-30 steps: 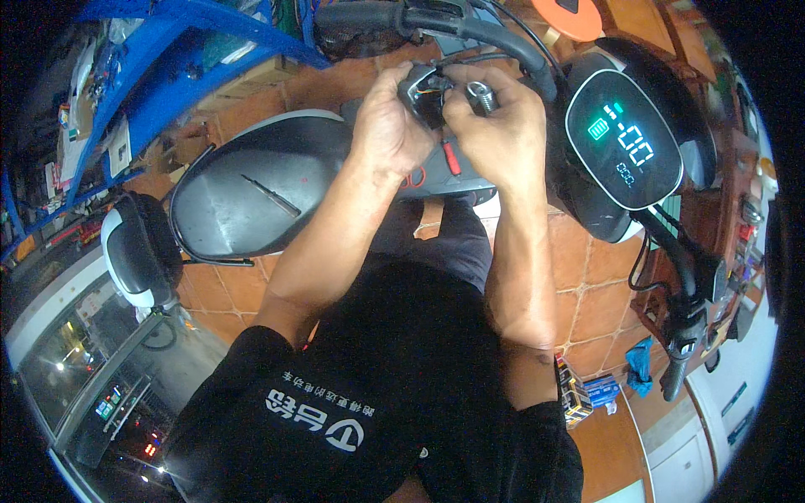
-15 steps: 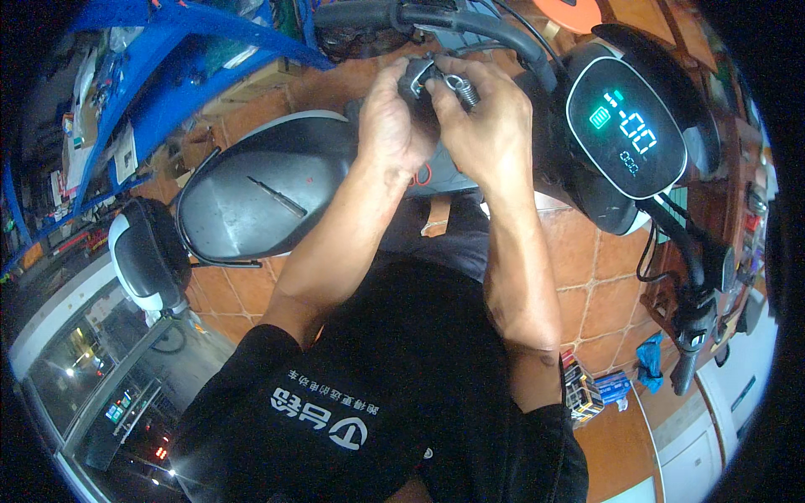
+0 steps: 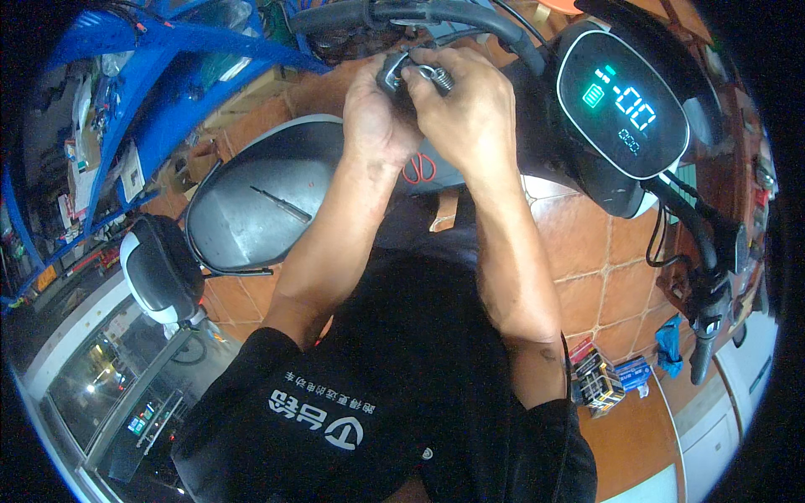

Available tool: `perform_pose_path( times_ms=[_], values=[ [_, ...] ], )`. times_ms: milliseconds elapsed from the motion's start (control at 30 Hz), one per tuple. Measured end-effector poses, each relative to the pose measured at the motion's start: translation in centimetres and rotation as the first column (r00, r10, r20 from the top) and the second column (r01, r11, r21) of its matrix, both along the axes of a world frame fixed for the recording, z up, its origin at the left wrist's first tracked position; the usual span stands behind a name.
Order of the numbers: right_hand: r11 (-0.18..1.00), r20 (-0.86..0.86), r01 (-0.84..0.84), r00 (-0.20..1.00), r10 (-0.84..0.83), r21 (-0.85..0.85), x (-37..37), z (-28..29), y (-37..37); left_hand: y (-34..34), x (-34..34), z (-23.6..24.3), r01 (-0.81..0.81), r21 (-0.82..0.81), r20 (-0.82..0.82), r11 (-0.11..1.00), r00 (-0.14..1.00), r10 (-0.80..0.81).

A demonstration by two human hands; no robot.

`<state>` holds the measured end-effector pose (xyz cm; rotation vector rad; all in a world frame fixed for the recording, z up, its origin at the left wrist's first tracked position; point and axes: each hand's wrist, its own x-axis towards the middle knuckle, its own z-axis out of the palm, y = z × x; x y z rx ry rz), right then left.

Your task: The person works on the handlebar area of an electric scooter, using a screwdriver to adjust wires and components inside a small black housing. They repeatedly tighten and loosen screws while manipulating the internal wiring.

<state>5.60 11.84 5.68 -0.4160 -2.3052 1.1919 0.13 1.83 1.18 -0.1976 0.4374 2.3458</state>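
Observation:
My left hand [image 3: 377,117] and my right hand [image 3: 465,109] are pressed together over a small dark metal part with a coil spring [image 3: 419,71], both gripping it. They work just under the scooter's black handlebar [image 3: 419,12]. To the right the scooter's round display [image 3: 625,105] glows with green and white figures. Below my hands lies the grey seat [image 3: 251,205] with a thin screwdriver [image 3: 283,204] resting on it. A pair of red-handled scissors [image 3: 417,170] peeks out beneath my wrists.
The right handlebar grip and brake lever [image 3: 704,327] hang low at the right. Small boxes [image 3: 608,379] sit on the orange tiled floor [image 3: 604,277]. A blue metal rack [image 3: 142,92] stands at the upper left, and a glass counter [image 3: 109,386] at the lower left.
Both hands have risen toward the handlebar with the spring part, and the view has shifted slightly so the seat and display sit lower.

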Motion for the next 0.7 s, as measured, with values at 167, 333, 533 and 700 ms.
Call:
perform_pose_path(
  times_ms=[167, 333, 533, 700],
  values=[
    [0.993, 0.11, -0.034, 0.994, 0.022, 0.112, 0.0, 0.7, 0.3, -0.2, -0.3, -0.5, 0.036, -0.017, 0.013, 0.999, 0.999, -0.036],
    [0.977, 0.225, -0.117, 0.972, 0.074, 0.181, -0.5, 1.6, 1.2, 0.1, 0.0, -0.2, -0.007, -0.051, 0.017, 0.999, 1.0, 0.008],
    [1.0, -0.035, -0.003, 0.999, 0.004, 0.013, -0.4, 0.4, 0.8, 0.1, -0.1, 0.9, -0.009, -0.108, -0.01, 0.994, 1.0, 0.008],
    [0.999, -0.112, 0.002, 0.994, 0.002, 0.033, -0.2, -0.5, 0.4, -0.2, -0.6, -0.3, 0.033, -0.031, -0.032, 0.999, 0.999, -0.034]
  ],
)
